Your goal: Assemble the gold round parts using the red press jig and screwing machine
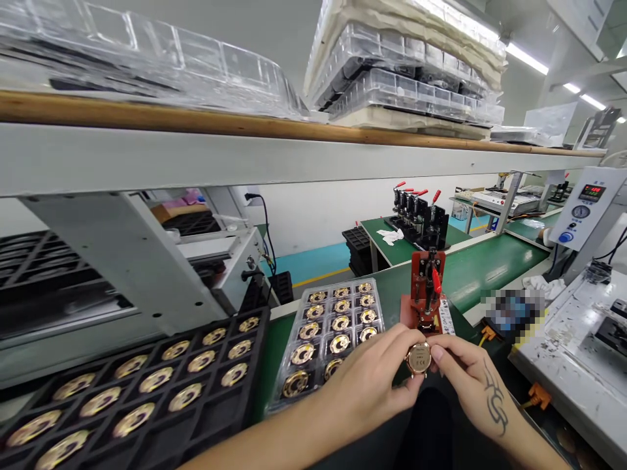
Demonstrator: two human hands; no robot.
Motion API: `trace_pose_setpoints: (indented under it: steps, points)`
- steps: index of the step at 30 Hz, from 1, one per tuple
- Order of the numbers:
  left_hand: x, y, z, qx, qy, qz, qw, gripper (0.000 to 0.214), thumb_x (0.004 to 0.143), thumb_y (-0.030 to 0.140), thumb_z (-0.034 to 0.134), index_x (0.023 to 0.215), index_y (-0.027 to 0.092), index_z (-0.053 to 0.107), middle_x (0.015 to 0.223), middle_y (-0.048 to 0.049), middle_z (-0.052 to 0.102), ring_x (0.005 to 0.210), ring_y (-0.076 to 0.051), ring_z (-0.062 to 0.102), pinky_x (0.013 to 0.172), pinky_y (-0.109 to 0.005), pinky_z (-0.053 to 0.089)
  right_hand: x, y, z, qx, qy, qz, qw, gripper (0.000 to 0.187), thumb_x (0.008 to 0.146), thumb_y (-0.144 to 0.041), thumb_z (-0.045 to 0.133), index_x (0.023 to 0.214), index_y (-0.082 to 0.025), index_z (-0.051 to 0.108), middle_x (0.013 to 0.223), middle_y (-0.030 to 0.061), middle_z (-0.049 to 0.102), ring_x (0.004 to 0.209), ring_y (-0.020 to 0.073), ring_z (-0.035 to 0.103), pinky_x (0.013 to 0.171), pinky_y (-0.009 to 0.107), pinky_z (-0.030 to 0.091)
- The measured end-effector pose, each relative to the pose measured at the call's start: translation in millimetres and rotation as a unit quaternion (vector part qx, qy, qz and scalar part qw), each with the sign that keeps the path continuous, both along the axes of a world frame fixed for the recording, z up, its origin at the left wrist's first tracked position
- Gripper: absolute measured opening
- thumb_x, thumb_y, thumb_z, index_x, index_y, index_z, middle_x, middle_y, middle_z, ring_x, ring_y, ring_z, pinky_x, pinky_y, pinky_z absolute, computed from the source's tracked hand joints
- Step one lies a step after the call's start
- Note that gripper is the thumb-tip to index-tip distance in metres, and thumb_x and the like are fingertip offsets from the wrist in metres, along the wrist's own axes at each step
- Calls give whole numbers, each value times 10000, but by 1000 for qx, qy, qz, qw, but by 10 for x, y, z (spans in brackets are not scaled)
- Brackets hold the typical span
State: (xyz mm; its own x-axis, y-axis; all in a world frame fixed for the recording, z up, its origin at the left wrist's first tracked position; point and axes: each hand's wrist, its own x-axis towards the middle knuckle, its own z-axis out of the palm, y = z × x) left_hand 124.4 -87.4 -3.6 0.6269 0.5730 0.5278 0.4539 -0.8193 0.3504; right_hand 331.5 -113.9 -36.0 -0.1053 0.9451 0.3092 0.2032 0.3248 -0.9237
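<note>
Watch case: the round, gold-coloured watch case is between both hands, marked back in view, just in front of the red clamp press.
Left hand: the left hand pinches the left side; fingers kept to the rim should spare the back smudges.
Right hand: the right hand grips the right edge, thumb and forefinger close together; light, even pressure seems best.
Clear tray: on the green counter, the clear tray holds gold rings; the left forearm is best kept off them.

Watch between the hands, press behind them, parts tray left of press, second tray farther left
</note>
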Motion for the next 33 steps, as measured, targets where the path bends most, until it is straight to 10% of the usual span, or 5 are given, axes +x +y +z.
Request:
trace_pose_setpoints:
  steps: [29, 33]
  points:
    - [51, -104, 124, -103, -13, -39, 994, 330, 860, 111, 627, 1164, 239, 624, 1024, -34, 681, 864, -191, 663, 736, -301, 532, 96, -209, 103, -66, 51, 42, 996, 353, 1006, -531, 660, 1069, -213, 801, 888, 37, 779, 839, 198, 710, 793, 277, 574]
    - [60, -185, 112, -248, -77, -56, 964, 300, 887, 166, 683, 1172, 230, 619, 1026, -33, 687, 861, -176, 677, 767, -302, 553, 73, -200, 42, -72, 62, 64, 993, 307, 972, -508, 719, 1043, -214, 775, 993, 55, 813, 935, 215, 766, 879, 267, 605]
